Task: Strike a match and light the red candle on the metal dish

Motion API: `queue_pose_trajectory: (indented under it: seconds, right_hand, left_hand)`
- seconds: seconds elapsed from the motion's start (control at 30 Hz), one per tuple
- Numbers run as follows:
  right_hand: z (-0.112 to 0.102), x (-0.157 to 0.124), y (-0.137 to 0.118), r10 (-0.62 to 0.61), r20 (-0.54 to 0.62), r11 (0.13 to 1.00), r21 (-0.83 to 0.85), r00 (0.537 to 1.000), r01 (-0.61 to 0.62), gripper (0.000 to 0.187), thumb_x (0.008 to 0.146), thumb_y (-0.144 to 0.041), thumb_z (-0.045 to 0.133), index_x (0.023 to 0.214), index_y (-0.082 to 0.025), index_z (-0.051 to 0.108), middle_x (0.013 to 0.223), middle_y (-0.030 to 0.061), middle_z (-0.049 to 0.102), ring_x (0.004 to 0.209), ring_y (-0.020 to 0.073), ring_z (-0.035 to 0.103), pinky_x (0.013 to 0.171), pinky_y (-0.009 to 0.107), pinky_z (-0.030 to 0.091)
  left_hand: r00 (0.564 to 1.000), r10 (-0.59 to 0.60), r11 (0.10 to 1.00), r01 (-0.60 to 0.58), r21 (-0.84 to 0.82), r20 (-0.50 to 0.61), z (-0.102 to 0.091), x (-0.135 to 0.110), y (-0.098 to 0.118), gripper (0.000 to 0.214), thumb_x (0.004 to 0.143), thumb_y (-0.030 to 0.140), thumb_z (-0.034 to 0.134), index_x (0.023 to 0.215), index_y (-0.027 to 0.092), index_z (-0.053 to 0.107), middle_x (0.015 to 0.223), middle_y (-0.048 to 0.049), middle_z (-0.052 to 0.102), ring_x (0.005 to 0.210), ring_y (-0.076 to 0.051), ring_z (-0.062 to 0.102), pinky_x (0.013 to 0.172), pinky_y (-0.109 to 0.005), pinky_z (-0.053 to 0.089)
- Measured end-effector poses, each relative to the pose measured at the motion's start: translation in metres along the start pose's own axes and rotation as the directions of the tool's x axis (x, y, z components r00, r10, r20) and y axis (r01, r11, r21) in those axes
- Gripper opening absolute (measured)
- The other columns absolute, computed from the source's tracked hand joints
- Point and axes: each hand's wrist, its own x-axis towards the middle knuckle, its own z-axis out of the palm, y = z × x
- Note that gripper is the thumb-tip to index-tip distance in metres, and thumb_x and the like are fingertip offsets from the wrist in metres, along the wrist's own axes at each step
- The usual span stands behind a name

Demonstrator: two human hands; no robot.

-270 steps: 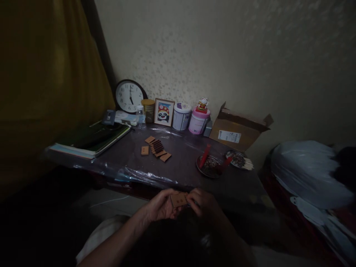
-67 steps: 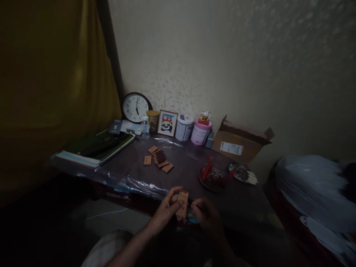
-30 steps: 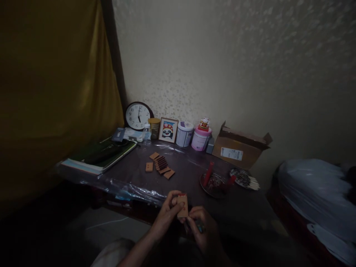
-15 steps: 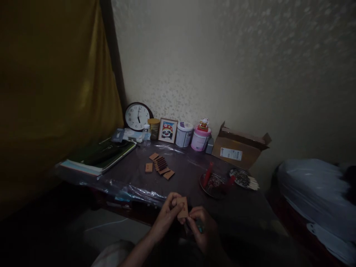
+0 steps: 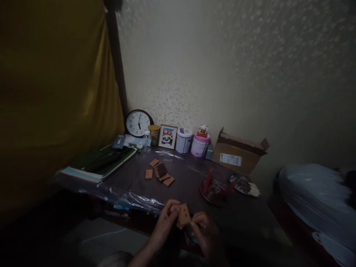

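Observation:
My left hand [image 5: 167,222] is closed on a small flat tan matchbox [image 5: 184,214] with red marks on its face, thumb in front and fingers behind. At the box's lower right edge, the fingertips of my right hand [image 5: 205,231] are pinched together; what they hold is too dark to make out. A dim greenish patch shows below that hand. Beyond my hands, on the dark table [image 5: 183,185], lie several similar matchboxes [image 5: 160,170], some in a leaning row with dark edges up and others flat around it.
Right of the boxes stands a dish with red candles [image 5: 208,181], beside a plate of pale sticks [image 5: 253,190]. Along the wall are a clock [image 5: 138,123], a picture frame [image 5: 168,136], tins [image 5: 200,144] and a cardboard box [image 5: 235,152]. Books [image 5: 102,163] lie at left.
The view has tilted up slightly. My left thumb has slid left, baring the matchbox's red marks, and the box is turned a little. The green thing by my right hand shows less.

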Motion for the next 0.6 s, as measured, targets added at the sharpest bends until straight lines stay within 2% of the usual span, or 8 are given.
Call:
queue_pose_trajectory:
  seconds: [0.17, 0.33, 0.6]
  right_hand:
    - [-0.001, -0.0002, -0.0006, 0.046, 0.057, 0.998, 0.033, 0.997, -0.048, 0.011, 0.086, -0.023, 0.051, 0.076, -0.02, 0.051, 0.076, 0.0017, 0.058, 0.068, 0.0124, 0.059, 0.063, 0.019, 0.049]
    - [-0.0031, 0.0038, -0.0045, 0.0, 0.0, 1.0, 0.011, 1.0, 0.0, 0.013, 0.086, -0.026, 0.053, 0.074, -0.02, 0.051, 0.072, 0.0005, 0.058, 0.064, 0.0114, 0.057, 0.061, 0.017, 0.048]
    - [-0.0013, 0.0019, -0.0025, 0.024, -0.005, 1.0, 0.009, 1.0, -0.024, 0.013, 0.086, -0.028, 0.053, 0.076, -0.02, 0.053, 0.073, 0.0009, 0.06, 0.066, 0.0119, 0.059, 0.063, 0.018, 0.048]
  left_hand:
    - [1.0, 0.014, 1.0, -0.014, 0.003, -0.004, -0.0011, 0.0028, -0.004, 0.038, 0.066, 0.051, 0.066, 0.078, 0.019, 0.049, 0.052, 0.007, 0.051, 0.043, -0.009, 0.046, 0.046, -0.022, 0.036]
    - [0.999, -0.001, 1.0, 0.001, 0.004, -0.048, 0.0005, 0.0044, -0.0024, 0.042, 0.058, 0.053, 0.071, 0.075, 0.018, 0.053, 0.056, 0.0058, 0.053, 0.044, -0.009, 0.046, 0.046, -0.022, 0.036]
    - [0.997, -0.005, 1.0, 0.004, -0.01, -0.082, 0.001, 0.0039, 0.0006, 0.043, 0.053, 0.051, 0.075, 0.073, 0.017, 0.059, 0.058, 0.0038, 0.056, 0.056, -0.011, 0.049, 0.053, -0.022, 0.037]
